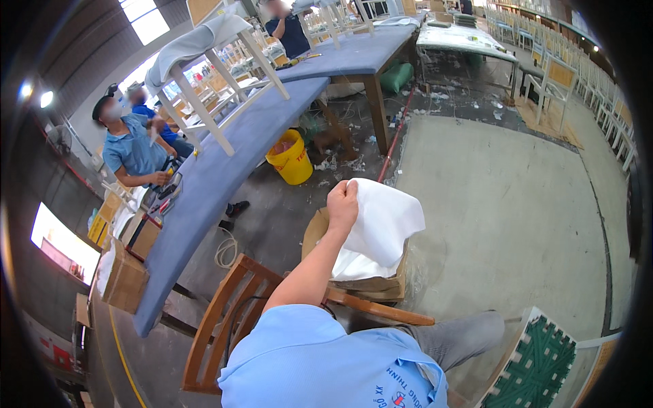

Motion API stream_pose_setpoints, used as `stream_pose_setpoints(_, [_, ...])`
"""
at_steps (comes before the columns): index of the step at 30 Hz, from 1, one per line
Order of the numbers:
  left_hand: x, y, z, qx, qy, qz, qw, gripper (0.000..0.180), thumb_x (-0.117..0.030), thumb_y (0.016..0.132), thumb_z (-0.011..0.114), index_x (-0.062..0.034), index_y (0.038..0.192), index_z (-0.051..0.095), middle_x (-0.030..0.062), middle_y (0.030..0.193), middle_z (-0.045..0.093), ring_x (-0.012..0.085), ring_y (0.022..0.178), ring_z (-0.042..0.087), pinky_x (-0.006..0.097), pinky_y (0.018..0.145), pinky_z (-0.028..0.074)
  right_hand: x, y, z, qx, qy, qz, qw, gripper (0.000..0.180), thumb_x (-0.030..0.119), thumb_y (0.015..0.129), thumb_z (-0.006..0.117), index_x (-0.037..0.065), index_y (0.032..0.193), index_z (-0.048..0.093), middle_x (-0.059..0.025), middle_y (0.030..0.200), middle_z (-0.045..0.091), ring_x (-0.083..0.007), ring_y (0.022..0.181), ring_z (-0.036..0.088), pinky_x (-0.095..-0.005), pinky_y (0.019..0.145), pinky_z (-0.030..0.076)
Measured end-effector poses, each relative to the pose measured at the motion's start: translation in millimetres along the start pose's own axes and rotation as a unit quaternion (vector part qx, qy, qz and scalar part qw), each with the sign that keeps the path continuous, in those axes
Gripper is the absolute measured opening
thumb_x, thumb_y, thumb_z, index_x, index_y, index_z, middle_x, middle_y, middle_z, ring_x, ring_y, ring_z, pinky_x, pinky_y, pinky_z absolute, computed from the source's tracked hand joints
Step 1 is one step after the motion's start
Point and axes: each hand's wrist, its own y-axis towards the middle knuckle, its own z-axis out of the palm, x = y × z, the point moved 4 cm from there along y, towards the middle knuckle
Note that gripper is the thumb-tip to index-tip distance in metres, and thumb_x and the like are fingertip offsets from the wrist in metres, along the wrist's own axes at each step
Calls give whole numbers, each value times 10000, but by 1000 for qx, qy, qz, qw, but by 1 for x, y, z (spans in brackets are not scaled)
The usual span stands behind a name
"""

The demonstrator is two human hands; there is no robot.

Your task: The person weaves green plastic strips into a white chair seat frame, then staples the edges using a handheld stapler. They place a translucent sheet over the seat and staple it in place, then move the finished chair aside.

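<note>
My left hand point(342, 206) is closed on the upper left edge of a thin white sheet point(386, 221), with the thumb toward the sheet. The sheet hangs in a curve from the grip, over an open cardboard box point(373, 291). More white sheets point(357, 266) lie in the box. I cannot tell whether the held one is cloth or thin foam. A brown wooden chair point(235, 319) with a slatted back stands beside my arm, and its armrest passes in front of the box. My right hand is out of view.
A long blue-covered table point(228, 180) carries a white chair point(216, 126) and hand tools. A yellow bucket point(291, 160) stands below its edge. A frame with green woven webbing point(534, 367) is at lower right. A person in blue point(132, 153) sits across the table.
</note>
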Motion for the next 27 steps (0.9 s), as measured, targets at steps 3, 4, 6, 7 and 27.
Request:
stream_pose_setpoints(3, [-3,-4,7,6,-52,-9,999,228,-192,1019,641,21,980,712,-12,777,648,77,732,551,293,673,474,12,-3,-26,-3,-44,-56,997,722,388,954,720,20,1515,450,-239,1415,541,-336,1262,567,-519,1052,486])
stream_pose_setpoints(4, [1,-3,10,8,-87,-21,996,236,-200,1021,646,17,952,708,-24,753,625,69,708,526,292,644,454,14,-4,-29,2,-54,-70,996,709,371,954,726,16,1507,459,-238,1399,554,-332,1247,577,-515,1043,495])
stream_pose_setpoints(6, [-4,-14,40,57,-107,-75,990,253,-213,1020,661,9,909,707,-46,730,591,59,686,492,288,615,428,20,-2,-45,-9,-74,-96,993,684,337,952,738,7,1491,475,-236,1367,579,-325,1218,597,-507,1024,512])
stream_pose_setpoints(7, [-7,-17,52,84,-120,-69,987,293,-239,1020,674,8,865,698,-61,714,561,52,675,461,283,594,403,22,-1,-50,-10,-85,-107,991,672,320,952,744,2,1483,483,-235,1351,592,-321,1204,607,-503,1015,521])
stream_pose_setpoints(27, [-92,-300,198,654,-152,117,732,267,-269,983,666,-74,1161,703,167,862,730,332,783,723,424,733,553,97,-129,182,594,-53,-256,761,271,195,918,682,-6,1100,675,-154,1049,697,-325,1038,658,-421,913,502])
